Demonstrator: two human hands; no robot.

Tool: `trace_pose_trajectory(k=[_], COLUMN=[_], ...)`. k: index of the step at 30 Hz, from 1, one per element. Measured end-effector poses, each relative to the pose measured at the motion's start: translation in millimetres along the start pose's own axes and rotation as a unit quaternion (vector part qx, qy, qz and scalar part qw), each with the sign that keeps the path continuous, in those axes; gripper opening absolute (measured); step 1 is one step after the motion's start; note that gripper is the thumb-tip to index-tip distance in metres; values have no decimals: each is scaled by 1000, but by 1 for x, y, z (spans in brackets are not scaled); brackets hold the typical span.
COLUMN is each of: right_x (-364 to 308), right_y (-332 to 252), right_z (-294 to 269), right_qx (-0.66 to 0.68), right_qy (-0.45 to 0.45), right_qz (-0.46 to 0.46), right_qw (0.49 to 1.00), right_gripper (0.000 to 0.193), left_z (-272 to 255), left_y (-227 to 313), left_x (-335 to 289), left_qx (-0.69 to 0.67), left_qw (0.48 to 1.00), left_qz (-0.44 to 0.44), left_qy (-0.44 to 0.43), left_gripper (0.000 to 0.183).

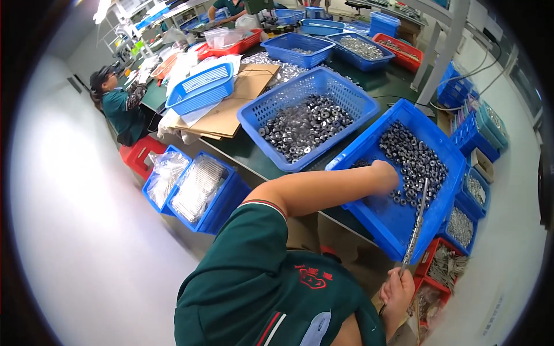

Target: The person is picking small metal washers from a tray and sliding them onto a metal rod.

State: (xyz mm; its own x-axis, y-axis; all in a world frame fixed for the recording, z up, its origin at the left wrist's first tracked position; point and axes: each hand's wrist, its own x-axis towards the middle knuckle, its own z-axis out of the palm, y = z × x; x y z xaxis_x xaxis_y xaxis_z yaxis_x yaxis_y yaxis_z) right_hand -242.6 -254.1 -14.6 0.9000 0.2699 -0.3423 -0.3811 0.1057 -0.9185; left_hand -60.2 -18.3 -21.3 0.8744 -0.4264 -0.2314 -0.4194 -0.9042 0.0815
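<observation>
My left hand reaches into a solid-walled blue bin, beside a heap of small dark metal rings. Motion blurs this hand and its fingers are hidden, so whether it holds anything cannot be told. Below the bin's near right corner, my right hand is closed around the lower end of a thin metal rod. The rod slants up over the bin, and a row of shiny rings is threaded along its lower part. Its upper end is bare.
A perforated blue basket of similar rings stands left of the bin. An overturned-looking blue basket lies on cardboard. Blue crates stand lower left; red crates flank the right. A co-worker sits far left.
</observation>
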Motion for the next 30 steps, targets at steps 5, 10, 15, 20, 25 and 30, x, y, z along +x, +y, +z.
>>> trace_pose_trajectory(k=[5,10,15,20,25,30], right_x=[-2,-2,-1,0,4,8], right_y=[-2,0,-1,-6,-4,-5], right_z=[3,4,11,15,13,11], right_qx=[2,-2,-20,-41,-53,-76], right_qy=[-5,-19,-36,-27,-16,-26], right_qz=[-9,-4,-4,-5,-14,-18], right_qw=[1000,1000,999,999,998,997], right_gripper=[11,11,12,13,14,16], left_z=[2,-14,-21,-21,-25,-22], left_y=[-11,-21,-17,-14,-18,-23], left_x=[15,14,2,2,1,4], left_qx=[-117,-739,-799,-781,-772,-786], left_qw=[984,669,595,616,626,609], left_qz=[-63,18,75,83,65,60], left_qy=[117,80,33,54,95,87], left_gripper=[17,20,21,20,20,18])
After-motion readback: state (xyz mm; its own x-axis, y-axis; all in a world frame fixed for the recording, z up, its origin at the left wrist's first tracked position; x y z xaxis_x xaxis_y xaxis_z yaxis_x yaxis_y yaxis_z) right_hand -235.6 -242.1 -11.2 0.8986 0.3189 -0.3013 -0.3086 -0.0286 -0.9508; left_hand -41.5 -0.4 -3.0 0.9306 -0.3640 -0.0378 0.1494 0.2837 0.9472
